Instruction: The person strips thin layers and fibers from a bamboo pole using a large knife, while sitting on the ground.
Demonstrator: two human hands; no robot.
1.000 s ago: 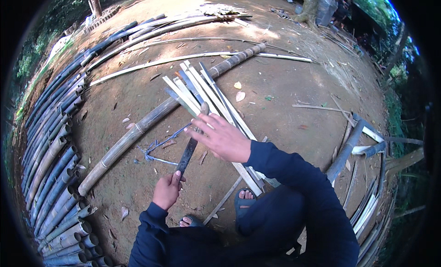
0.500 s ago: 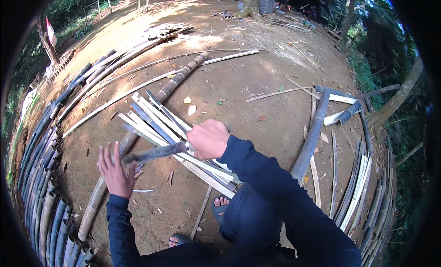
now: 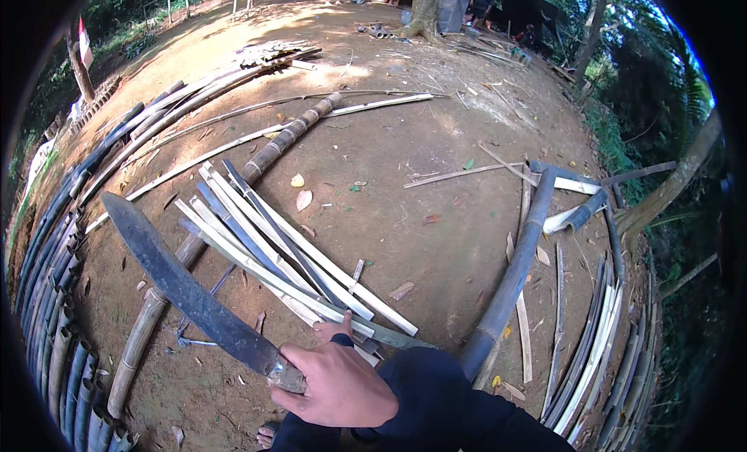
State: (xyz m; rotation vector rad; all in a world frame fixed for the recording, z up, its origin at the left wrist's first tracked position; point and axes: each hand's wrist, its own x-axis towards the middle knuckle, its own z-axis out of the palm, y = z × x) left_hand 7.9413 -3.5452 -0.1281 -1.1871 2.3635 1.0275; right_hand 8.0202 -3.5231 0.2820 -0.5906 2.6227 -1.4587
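Observation:
My right hand (image 3: pixel 338 386) is closed round the wooden handle of a machete (image 3: pixel 194 304). Its long, dark, curved blade points up and away to the left, above the ground. Partly hidden behind the right wrist, my left hand (image 3: pixel 334 327) is low at the near end of a bundle of split bamboo strips (image 3: pixel 257 267). Its fingers close on one of the strips, beside my knee. The strips, pale inside and dark outside, fan out away from me, with their far ends resting across a thick bamboo pole (image 3: pixel 140 351).
Many dark bamboo poles (image 3: pixel 58 351) lie stacked along the left. A thick dark bamboo pole (image 3: pixel 510 273) slants up on my right, near more split lengths (image 3: pixel 595 359). A tree trunk (image 3: pixel 424 12) and several people stand far off. Dry leaves (image 3: pixel 304 200) dot the brown dirt.
The machete has swung nearer to me, its blade now pointing up-left. My left hand has left the blade tip and come down to the bamboo strips. The view has shifted slightly.

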